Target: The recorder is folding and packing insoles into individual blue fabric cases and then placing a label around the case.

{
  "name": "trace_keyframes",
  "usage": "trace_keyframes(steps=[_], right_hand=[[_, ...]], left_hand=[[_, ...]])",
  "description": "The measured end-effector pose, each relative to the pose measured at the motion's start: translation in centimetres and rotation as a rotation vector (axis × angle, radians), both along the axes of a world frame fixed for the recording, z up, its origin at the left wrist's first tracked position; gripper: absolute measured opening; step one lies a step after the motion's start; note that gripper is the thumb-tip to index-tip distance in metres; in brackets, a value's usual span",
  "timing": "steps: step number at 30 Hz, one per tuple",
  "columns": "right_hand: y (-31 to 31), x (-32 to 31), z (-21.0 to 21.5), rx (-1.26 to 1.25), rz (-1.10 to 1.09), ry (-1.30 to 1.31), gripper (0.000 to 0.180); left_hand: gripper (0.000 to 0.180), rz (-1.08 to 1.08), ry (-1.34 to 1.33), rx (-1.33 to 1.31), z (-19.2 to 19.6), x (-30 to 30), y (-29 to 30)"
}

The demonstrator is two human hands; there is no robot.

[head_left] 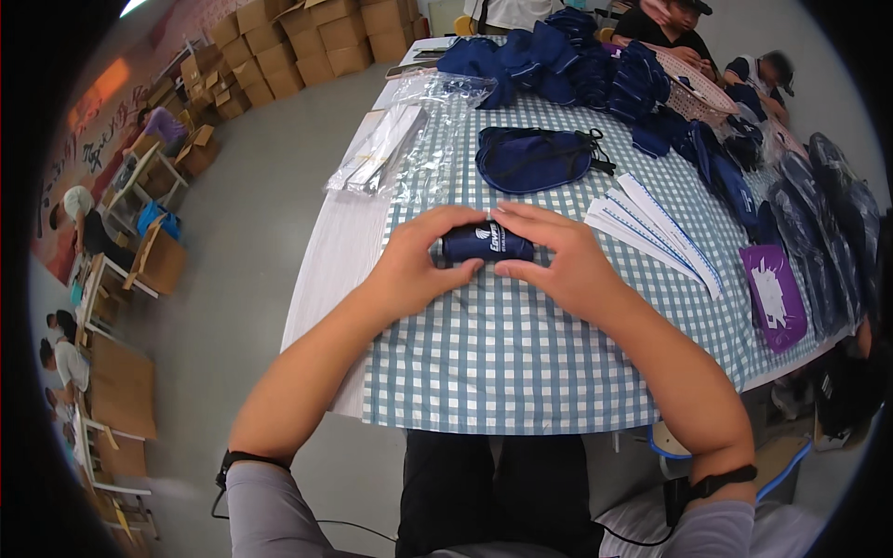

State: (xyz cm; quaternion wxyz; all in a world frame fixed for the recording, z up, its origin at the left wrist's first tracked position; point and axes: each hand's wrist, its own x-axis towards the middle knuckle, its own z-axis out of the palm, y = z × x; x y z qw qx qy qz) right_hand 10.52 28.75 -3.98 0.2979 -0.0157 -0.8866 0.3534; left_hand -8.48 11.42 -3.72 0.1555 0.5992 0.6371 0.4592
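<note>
Navy folded pouch (486, 244) with white print is clamped between left hand (420, 261) and right hand (558, 265), beside fanned white leaflets (651, 228).

A packing workshop: stacked cartons (307, 42) along the wall, workers at tables, piled navy bags (577, 56) on checked tablecloth (502, 353).

One head-worn fisheye view looks steeply down, close over the checked table (521, 372).

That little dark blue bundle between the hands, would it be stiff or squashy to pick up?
Probably squashy: the dark blue bundle looks like folded fabric, pressed between the left hand and right hand. Likely light for its size. Unlikely to roll on the checked tablecloth.
</note>
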Motion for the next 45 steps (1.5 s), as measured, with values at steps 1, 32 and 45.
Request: trace_keyframes(steps=[1,32,45], right_hand=[[-0.2,0.0,-0.2,0.033,-0.024,-0.113,0.062],[-3.2,4.0,3.2,-0.037,0.352,-0.338,0.072],[-2.6,2.2,0.6,0.320,-0.010,-0.149,0.052]], left_hand=[[0.070,0.016,0.072,0.048,-0.2,-0.2,0.2],[0.049,0.153,0.431,-0.012,-0.8,-1.8,-0.4],[0.053,0.168,0.477,0.050,-1.1,-2.0,-0.4]])
